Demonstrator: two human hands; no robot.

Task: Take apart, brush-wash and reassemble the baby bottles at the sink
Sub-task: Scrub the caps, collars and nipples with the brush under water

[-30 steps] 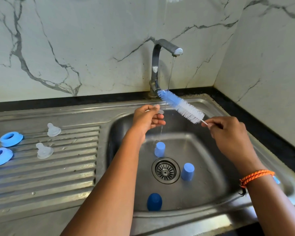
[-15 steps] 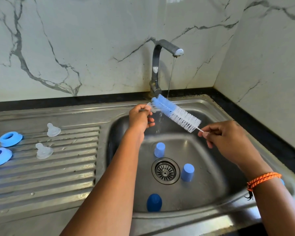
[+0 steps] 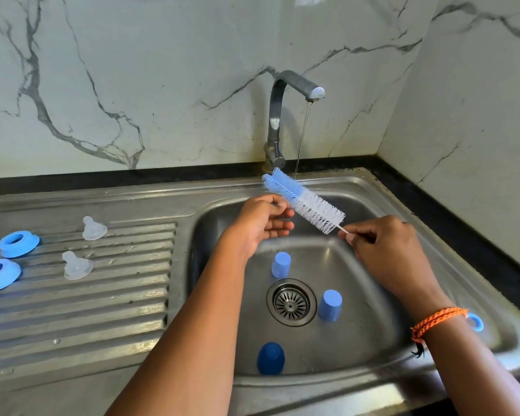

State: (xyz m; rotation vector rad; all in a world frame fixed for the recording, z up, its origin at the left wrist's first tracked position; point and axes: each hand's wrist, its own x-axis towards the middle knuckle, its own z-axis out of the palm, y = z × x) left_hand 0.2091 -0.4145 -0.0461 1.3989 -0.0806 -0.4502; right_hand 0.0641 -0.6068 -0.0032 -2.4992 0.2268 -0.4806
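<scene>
Pinching light, wet bottle brush (image 3: pixel 305 201) by thin wire stem, right hand (image 3: pixel 385 253); left hand (image 3: pixel 260 222) loosely spread beside soft bristles.

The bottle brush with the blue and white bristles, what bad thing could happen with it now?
The blue and white bristled bottle brush is pinched only by its thin wire end in the right hand, so it might slip and drop into the steel sink. Its wet bristles under the thin stream from the metal tap could flick water.

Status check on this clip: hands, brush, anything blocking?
Right hand pinches brush stem. Left hand open beside bristles. Tap running. Three caps in basin, nothing blocking.
</scene>
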